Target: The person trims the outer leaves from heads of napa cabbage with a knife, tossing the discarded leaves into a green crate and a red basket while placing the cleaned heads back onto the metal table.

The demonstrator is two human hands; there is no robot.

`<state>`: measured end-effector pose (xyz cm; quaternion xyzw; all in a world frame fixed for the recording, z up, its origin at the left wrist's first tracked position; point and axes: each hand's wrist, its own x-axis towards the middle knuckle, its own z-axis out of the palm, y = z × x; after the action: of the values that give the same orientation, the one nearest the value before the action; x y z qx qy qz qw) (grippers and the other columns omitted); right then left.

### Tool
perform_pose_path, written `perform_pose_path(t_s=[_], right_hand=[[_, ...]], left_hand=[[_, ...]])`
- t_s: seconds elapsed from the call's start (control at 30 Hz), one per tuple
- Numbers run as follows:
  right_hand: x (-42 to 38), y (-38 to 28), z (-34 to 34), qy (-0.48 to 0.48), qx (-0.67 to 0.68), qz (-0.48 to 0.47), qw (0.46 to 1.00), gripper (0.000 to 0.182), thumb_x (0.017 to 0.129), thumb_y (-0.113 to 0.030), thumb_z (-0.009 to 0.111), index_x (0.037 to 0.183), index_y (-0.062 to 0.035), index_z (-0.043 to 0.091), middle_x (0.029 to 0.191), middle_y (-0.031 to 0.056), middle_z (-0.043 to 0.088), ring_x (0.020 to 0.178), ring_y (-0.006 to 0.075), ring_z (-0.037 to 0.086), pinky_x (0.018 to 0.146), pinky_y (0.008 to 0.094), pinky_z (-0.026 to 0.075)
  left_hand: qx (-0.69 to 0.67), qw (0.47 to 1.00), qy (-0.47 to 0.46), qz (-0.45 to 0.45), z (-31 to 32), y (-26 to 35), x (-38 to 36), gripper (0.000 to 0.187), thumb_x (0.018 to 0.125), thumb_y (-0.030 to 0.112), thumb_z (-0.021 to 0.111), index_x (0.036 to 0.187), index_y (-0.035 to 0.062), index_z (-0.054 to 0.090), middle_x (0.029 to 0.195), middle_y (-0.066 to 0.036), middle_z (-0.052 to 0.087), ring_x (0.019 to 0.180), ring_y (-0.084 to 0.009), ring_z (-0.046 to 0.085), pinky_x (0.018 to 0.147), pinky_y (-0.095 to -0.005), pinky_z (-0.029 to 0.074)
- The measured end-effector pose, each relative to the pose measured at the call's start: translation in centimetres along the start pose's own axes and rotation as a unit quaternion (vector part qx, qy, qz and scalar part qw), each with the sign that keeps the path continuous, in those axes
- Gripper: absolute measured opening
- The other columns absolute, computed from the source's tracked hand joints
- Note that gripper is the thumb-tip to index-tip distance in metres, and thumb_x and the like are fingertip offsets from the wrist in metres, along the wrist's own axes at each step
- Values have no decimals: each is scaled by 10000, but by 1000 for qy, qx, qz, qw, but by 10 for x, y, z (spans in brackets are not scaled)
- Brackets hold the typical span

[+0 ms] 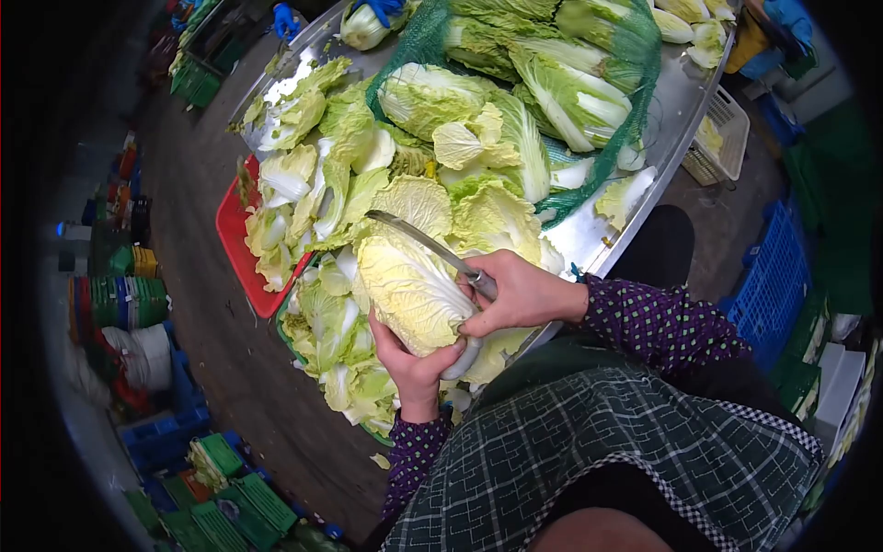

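Observation:
A pale yellow napa cabbage [405,285] is held over the near edge of the metal table, its white base toward me. My left hand [414,363] is wrapped round the cabbage's lower left side, thumb near the base. In my right hand [515,290] is a knife [428,241] with a metal handle and a curved blade, which passes over the top of the cabbage toward the left. The right thumb and fingers also touch the cabbage's right side. Loose cabbage leaves [345,189] lie piled just beyond and to the left.
Whole cabbages [570,87] lie in a green net [644,101] on the metal table [658,184]. A red crate [241,253] with leaves stands left. To the right are a white basket [731,138] and a blue crate [773,285]. Blue-gloved hands of another person [382,9] show at the top.

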<state>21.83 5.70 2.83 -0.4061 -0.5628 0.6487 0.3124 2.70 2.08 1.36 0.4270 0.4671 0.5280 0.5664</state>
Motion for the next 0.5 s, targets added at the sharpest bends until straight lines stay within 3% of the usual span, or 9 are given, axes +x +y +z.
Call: perform_pose_path(t_s=[0.07, 0.13, 0.23, 0.27, 0.3, 0.37, 0.4, 0.47, 0.5], right_hand=[[-1, 0, 0, 4, 0, 10, 1000, 325, 655, -168, 776, 858, -25, 566, 648, -50, 485, 602, 41, 425, 530, 213, 335], [-2, 3, 1, 42, -19, 9, 999, 339, 670, -174, 732, 893, 43, 596, 737, 42, 587, 680, 100, 516, 605, 261, 433], [-17, 12, 7, 51, 46, 10, 998, 329, 683, -148, 709, 922, 52, 603, 753, 45, 608, 684, 93, 514, 605, 268, 437], [-23, 7, 4, 60, 39, 10, 997, 312, 694, -132, 692, 930, 54, 606, 766, 42, 622, 690, 84, 518, 612, 268, 447], [-23, 25, 4, 112, 66, -31, 991, 352, 685, -153, 728, 949, 50, 615, 768, 73, 627, 689, 112, 556, 626, 269, 467], [-17, 16, -26, 133, -113, 116, 978, 509, 655, -235, 798, 1017, 66, 603, 822, 138, 652, 716, 190, 619, 660, 291, 496], [-10, 35, -39, 191, -231, 75, 951, 749, 614, -304, 851, 1178, 74, 535, 1005, 181, 640, 829, 183, 619, 728, 285, 509], [1, 59, -26, 200, -231, -7, 952, 756, 630, -312, 846, 1210, 52, 525, 1033, 192, 635, 857, 210, 625, 738, 292, 512], [2, 61, -30, 217, -244, -83, 941, 763, 647, -320, 840, 1242, 31, 514, 1061, 203, 631, 884, 238, 630, 748, 299, 515]], left_hand=[[24, 999, 16, 27, 6, -1, 4, 888, 543, 26, 763, 1321, -38, 339, 1191, -147, 522, 1070, -258, 557, 950, -370, 444], [92, 990, 48, 94, 8, -3, 6, 870, 560, 19, 768, 1316, -37, 341, 1196, -145, 514, 1069, -263, 555, 950, -360, 441], [39, 986, 159, 35, -11, -16, 20, 831, 599, -9, 746, 1322, -46, 339, 1177, -152, 526, 1061, -267, 555, 948, -345, 434], [42, 977, 201, 49, -15, -12, 28, 706, 684, 47, 695, 1307, -52, 378, 1184, -169, 538, 1062, -275, 563, 943, -353, 445], [46, 976, 204, 58, -27, -10, 34, 706, 684, 47, 695, 1307, -52, 378, 1184, -169, 538, 1062, -275, 563, 943, -353, 445], [-219, 961, 156, -60, -58, -10, 37, 585, 790, 183, 598, 1299, -34, 408, 1222, -155, 549, 1095, -281, 561, 969, -406, 443], [-239, 955, 154, -80, -63, -12, 32, 610, 829, 304, 534, 1340, 0, 401, 1295, -148, 519, 1158, -299, 527, 1001, -451, 421], [-314, 933, 153, -87, -58, -24, 22, 658, 802, 368, 506, 1354, 21, 412, 1309, -150, 519, 1184, -324, 512, 1027, -466, 398], [-400, 913, -2, -83, -57, -37, 29, 708, 790, 418, 488, 1383, 45, 386, 1365, -147, 476, 1220, -341, 480, 1050, -492, 369]])
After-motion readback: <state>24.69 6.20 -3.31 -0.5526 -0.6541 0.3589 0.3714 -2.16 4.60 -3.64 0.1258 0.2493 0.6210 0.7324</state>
